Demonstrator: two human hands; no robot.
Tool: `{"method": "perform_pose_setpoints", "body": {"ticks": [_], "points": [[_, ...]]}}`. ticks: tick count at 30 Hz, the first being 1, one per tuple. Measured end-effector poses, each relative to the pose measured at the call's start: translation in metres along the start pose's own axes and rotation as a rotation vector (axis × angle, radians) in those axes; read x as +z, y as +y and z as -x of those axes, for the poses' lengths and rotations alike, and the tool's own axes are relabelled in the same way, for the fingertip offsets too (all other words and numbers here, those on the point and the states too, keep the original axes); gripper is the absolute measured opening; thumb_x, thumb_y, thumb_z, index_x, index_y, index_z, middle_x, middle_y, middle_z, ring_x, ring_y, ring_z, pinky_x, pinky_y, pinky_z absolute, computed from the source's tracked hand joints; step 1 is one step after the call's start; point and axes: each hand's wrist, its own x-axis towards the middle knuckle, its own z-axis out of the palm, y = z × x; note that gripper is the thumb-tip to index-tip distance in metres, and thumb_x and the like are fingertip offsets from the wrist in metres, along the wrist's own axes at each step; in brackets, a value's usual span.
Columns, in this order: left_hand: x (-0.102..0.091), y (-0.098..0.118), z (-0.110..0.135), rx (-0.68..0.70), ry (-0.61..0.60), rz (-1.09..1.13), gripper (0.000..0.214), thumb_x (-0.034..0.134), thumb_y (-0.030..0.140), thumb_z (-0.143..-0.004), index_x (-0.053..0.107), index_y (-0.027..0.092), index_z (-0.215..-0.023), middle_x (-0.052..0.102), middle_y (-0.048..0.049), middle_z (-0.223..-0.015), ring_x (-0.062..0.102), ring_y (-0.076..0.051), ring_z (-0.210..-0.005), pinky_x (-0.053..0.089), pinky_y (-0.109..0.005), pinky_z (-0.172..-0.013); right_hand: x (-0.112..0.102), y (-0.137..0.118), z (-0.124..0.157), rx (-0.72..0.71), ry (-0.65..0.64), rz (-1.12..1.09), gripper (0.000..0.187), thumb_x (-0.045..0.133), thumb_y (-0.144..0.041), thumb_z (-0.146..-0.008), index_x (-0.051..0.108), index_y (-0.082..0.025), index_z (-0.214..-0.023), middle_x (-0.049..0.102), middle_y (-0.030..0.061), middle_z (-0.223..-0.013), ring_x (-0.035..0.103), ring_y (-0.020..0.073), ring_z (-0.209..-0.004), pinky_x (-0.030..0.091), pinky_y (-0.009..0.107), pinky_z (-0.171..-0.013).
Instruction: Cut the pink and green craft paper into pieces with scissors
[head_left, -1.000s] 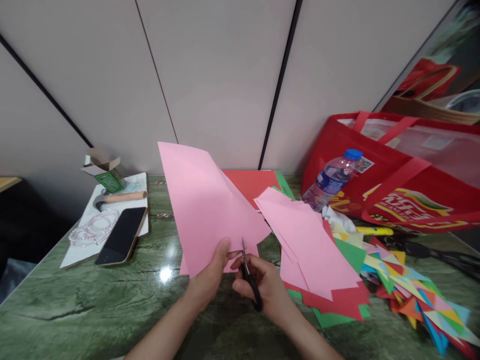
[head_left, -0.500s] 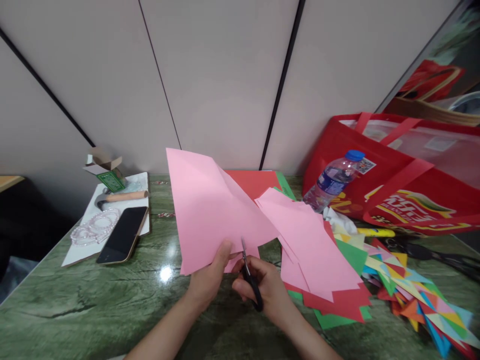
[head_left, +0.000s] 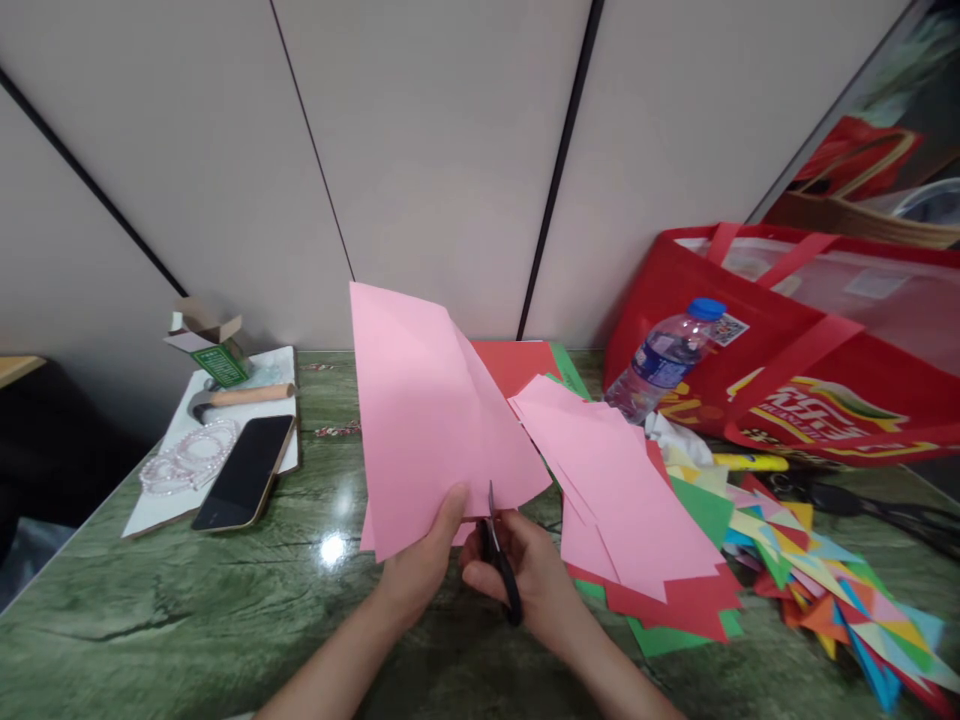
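A large pink sheet of paper stands raised over the table, bent along a crease, with its lower edge gripped by my left hand, thumb on the near face. My right hand holds black-handled scissors, whose blades point up and away at the sheet's lower edge, just right of my left thumb. Part of the blades is hidden by the paper. Right of my hands lies a fanned pile of cut pink pieces, resting on red paper and green paper.
A water bottle leans against a red bag at right. Folded coloured paper pieces and a yellow marker lie there too. At left are a phone, a wooden-handled tool, beads and a small green box.
The pink sheet has shifted a little to the right and turned slightly, its right corner dropping. The scissor blades have moved slightly with the cut edge, and both hands stay close together.
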Motion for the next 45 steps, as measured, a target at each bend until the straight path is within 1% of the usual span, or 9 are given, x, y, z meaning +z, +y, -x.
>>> {"method": "perform_pose_setpoints", "body": {"ticks": [4, 9, 14, 20, 25, 29, 36, 42, 45], "points": [[-0.0001, 0.0002, 0.0005, 0.045, -0.025, -0.067, 0.051, 0.061, 0.048, -0.071, 0.055, 0.017, -0.111, 0.056, -0.0110, -0.123, 0.051, -0.024, -0.113, 0.034, -0.034, -0.101, -0.0011, 0.0052, -0.0008, -0.008, 0.019, 0.007, 0.038, 0.079, -0.029, -0.057, 0.049, -0.018, -0.077, 0.055, -0.0018, -0.068, 0.051, 0.0122, -0.061, 0.038, 0.023, -0.055], [-0.0004, 0.0016, 0.0012, 0.018, -0.042, -0.054, 0.054, 0.060, 0.049, -0.071, 0.053, 0.016, -0.113, 0.054, -0.0136, -0.123, 0.050, -0.026, -0.113, 0.033, -0.037, -0.101, -0.0021, 0.0060, -0.0006, -0.003, 0.016, -0.004, 0.039, 0.080, -0.029, -0.057, 0.050, -0.017, -0.080, 0.053, -0.0033, -0.066, 0.047, 0.0108, -0.059, 0.037, 0.021, -0.052], [-0.0003, 0.0015, 0.0013, 0.032, -0.024, -0.076, 0.050, 0.061, 0.047, -0.071, 0.055, 0.017, -0.110, 0.056, -0.0128, -0.122, 0.052, -0.025, -0.111, 0.035, -0.037, -0.100, -0.0015, 0.0036, 0.0002, 0.006, 0.015, -0.005, 0.041, 0.079, -0.032, -0.057, 0.053, -0.016, -0.084, 0.052, -0.0038, -0.064, 0.046, 0.0101, -0.057, 0.036, 0.021, -0.051], [-0.0002, 0.0020, 0.0015, 0.034, -0.051, -0.067, 0.049, 0.060, 0.050, -0.070, 0.059, 0.015, -0.103, 0.061, -0.0134, -0.115, 0.054, -0.027, -0.108, 0.037, -0.039, -0.098, -0.0034, 0.0058, -0.0007, -0.004, -0.004, 0.023, 0.041, 0.078, -0.031, -0.060, 0.056, -0.015, -0.091, 0.052, -0.0037, -0.064, 0.046, 0.0096, -0.056, 0.036, 0.020, -0.050], [0.0001, 0.0055, 0.0037, 0.048, -0.032, -0.096, 0.043, 0.059, 0.049, -0.071, 0.059, 0.016, -0.099, 0.063, -0.0116, -0.111, 0.056, -0.025, -0.105, 0.039, -0.036, -0.096, -0.0033, 0.0081, -0.0006, 0.015, 0.009, 0.006, 0.041, 0.078, -0.029, -0.059, 0.056, -0.015, -0.090, 0.052, -0.0041, -0.064, 0.047, 0.0088, -0.055, 0.037, 0.020, -0.051], [-0.0010, 0.0023, 0.0031, 0.027, -0.056, -0.085, 0.045, 0.057, 0.051, -0.071, 0.060, 0.016, -0.099, 0.064, -0.0108, -0.110, 0.056, -0.025, -0.107, 0.039, -0.035, -0.096, -0.0021, 0.0106, -0.0009, 0.025, 0.018, -0.019, 0.039, 0.078, -0.029, -0.059, 0.056, -0.015, -0.089, 0.051, -0.0053, -0.061, 0.045, 0.0078, -0.052, 0.035, 0.019, -0.048], [-0.0009, -0.0036, -0.0003, 0.040, -0.087, -0.037, 0.050, 0.057, 0.051, -0.072, 0.058, 0.015, -0.107, 0.063, -0.0107, -0.113, 0.057, -0.024, -0.106, 0.040, -0.033, -0.096, -0.0022, 0.0085, -0.0004, 0.019, 0.024, 0.037, 0.032, 0.072, -0.032, -0.066, 0.054, -0.015, -0.088, 0.052, -0.0053, -0.059, 0.046, 0.0072, -0.048, 0.035, 0.019, -0.044], [-0.0007, -0.0009, 0.0015, 0.039, -0.053, -0.078, 0.047, 0.057, 0.049, -0.072, 0.057, 0.017, -0.107, 0.061, -0.0100, -0.117, 0.055, -0.023, -0.108, 0.039, -0.031, -0.096, 0.0004, 0.0053, -0.0001, 0.054, 0.054, 0.067, 0.035, 0.072, -0.037, -0.064, 0.053, -0.015, -0.084, 0.052, -0.0057, -0.054, 0.046, 0.0077, -0.045, 0.036, 0.019, -0.043], [-0.0007, -0.0007, 0.0017, 0.046, -0.065, -0.038, 0.049, 0.058, 0.050, -0.072, 0.057, 0.017, -0.108, 0.062, -0.0095, -0.116, 0.056, -0.024, -0.107, 0.039, -0.032, -0.095, 0.0013, 0.0079, -0.0012, 0.055, 0.068, 0.084, 0.035, 0.071, -0.039, -0.062, 0.053, -0.016, -0.082, 0.054, -0.0053, -0.052, 0.046, 0.0084, -0.043, 0.036, 0.020, -0.040]]}}
